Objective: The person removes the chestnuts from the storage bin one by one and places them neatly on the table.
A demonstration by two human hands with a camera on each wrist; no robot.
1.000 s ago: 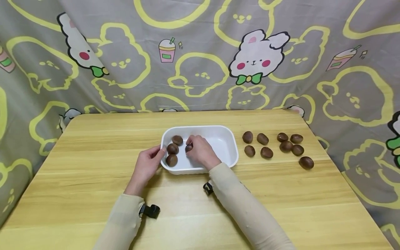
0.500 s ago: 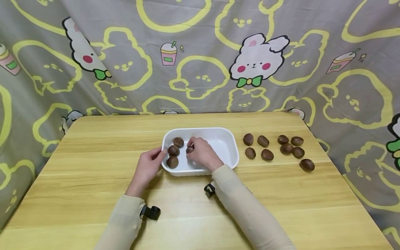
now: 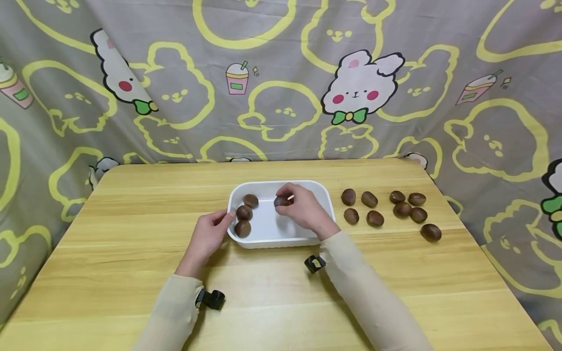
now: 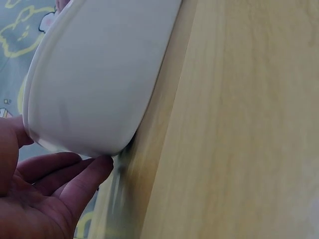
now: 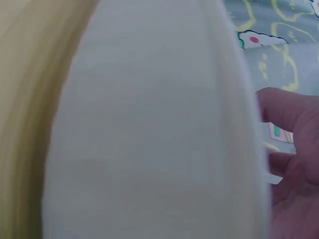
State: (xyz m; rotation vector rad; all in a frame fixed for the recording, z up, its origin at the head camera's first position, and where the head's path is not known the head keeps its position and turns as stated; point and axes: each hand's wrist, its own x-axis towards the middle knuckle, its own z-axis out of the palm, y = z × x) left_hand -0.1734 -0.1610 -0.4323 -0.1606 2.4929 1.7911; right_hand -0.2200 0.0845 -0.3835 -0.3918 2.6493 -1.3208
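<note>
A white rectangular dish with rounded corners stands on the wooden table. My left hand holds its left end; in the left wrist view the thumb is at the rim and the fingers lie against the outer wall. Along that end inside, three brown chestnuts form a row. Over the middle of the dish, my right hand pinches another chestnut between thumb and fingers. The dish's outer wall fills most of the right wrist view and hides the held chestnut there.
Right of the dish, several chestnuts lie loose on the table, with a further cluster beyond them and one single chestnut nearer the right edge. A patterned grey curtain hangs behind the table.
My right hand has lifted the chestnut from beside the row and moved right and away with it, now over the middle of the dish. The left hand keeps its hold on the dish.
</note>
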